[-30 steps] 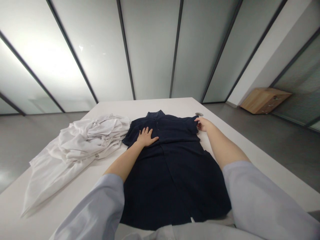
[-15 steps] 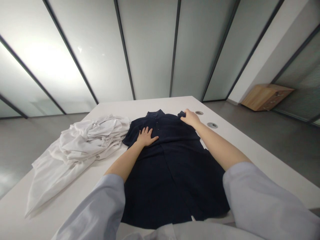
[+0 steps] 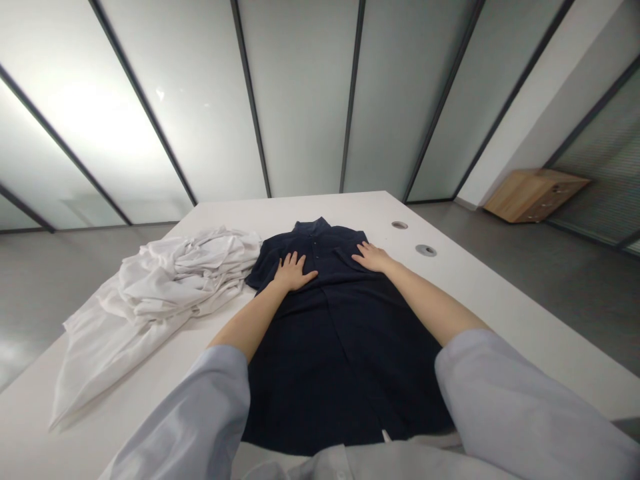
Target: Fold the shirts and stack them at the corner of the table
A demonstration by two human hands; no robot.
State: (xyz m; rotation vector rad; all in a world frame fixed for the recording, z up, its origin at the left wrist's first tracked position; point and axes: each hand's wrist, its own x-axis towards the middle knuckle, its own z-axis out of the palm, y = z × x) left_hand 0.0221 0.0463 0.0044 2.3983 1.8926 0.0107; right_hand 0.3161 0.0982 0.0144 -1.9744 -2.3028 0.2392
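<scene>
Fingers [image 3: 294, 261] spread and grasping nothing, my left hand [image 3: 294, 273] lies flat on the shirt [image 3: 320, 373], just left of its buttons [image 3: 316, 245]; my right hand [image 3: 371, 257], also unclenched, rests palm-down at its right edge. The shirt lies under both, long axis running away from me, collar [image 3: 311, 227] beyond my fingertips. My 2 arms [image 3: 430, 297] stretch forward. White cloth [image 3: 170, 273] sits left on the table [image 3: 500, 313].
</scene>
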